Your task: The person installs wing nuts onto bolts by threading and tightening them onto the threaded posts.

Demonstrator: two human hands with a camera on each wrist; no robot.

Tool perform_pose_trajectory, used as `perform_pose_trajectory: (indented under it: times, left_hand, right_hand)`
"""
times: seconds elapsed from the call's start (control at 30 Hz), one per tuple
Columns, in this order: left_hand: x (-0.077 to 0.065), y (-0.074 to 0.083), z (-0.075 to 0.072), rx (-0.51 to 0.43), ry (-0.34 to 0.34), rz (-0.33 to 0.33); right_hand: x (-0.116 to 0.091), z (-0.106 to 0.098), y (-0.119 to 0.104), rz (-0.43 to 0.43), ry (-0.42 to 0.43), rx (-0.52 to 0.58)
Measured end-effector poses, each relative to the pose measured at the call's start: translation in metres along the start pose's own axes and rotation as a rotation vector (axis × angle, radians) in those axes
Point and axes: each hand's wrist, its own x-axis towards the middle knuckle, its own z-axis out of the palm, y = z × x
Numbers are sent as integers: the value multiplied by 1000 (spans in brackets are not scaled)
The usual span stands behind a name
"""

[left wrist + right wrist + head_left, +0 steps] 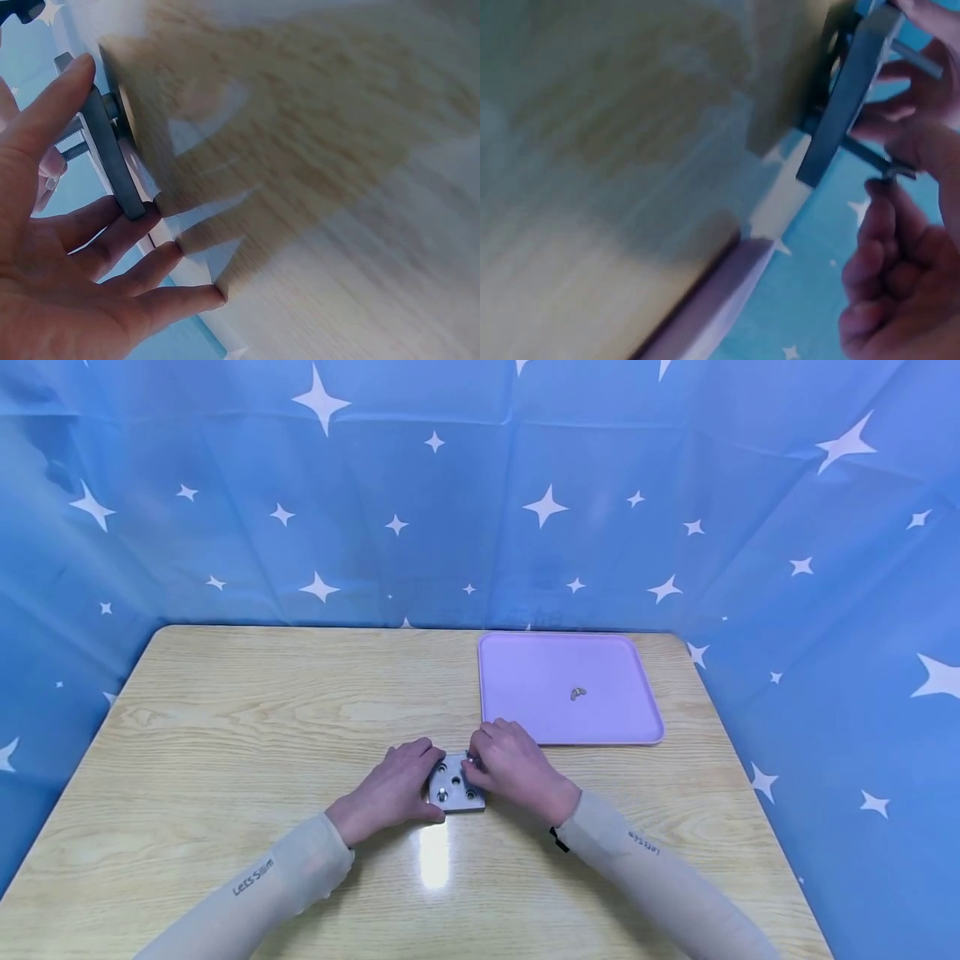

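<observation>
A square metal plate (pixel 456 802) with several holes sits on the table, held at its left side by my left hand (pixel 397 785). That hand's thumb is at the near edge and its fingers reach round the far edge. One threaded bolt (pixel 442 795) sticks up at the plate's near left. At the far right corner my right hand (pixel 517 772) pinches a small wing nut (pixel 901 171) at the tip of a second upright bolt (pixel 864 153). The fingertips cover much of the nut. In the left wrist view a bolt head (pixel 111 105) shows under the plate.
A purple tray (pixel 555 652) lies at the back right of the wooden table (pixel 262 710), close behind my right hand. Another small wing nut (pixel 577 693) rests in it. A blue curtain (pixel 465 485) with white stars hangs behind and beside the table.
</observation>
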Motion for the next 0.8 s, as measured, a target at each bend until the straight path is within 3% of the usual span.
perform_pose_trajectory:
  times: [0.2,0.4,0.5,0.6,0.7,0.8]
  left_hand:
    - [1,1,0,2,2,5]
    - [0,3,1,-15,-17,5]
    - [0,4,0,-14,-12,13]
    - [0,4,-2,-5,-7,13]
    - [1,4,-2,-10,-22,11]
    - [0,2,-5,-10,-29,6]
  right_hand:
    - [-3,7,-7,61,52,-38]
    - [-8,-10,-3,112,-100,-33]
    - [-9,-26,6,43,-180,0]
    - [-7,-37,14,-118,-227,28]
    - [-5,-39,19,-235,-240,38]
    - [1,-36,19,-272,-220,37]
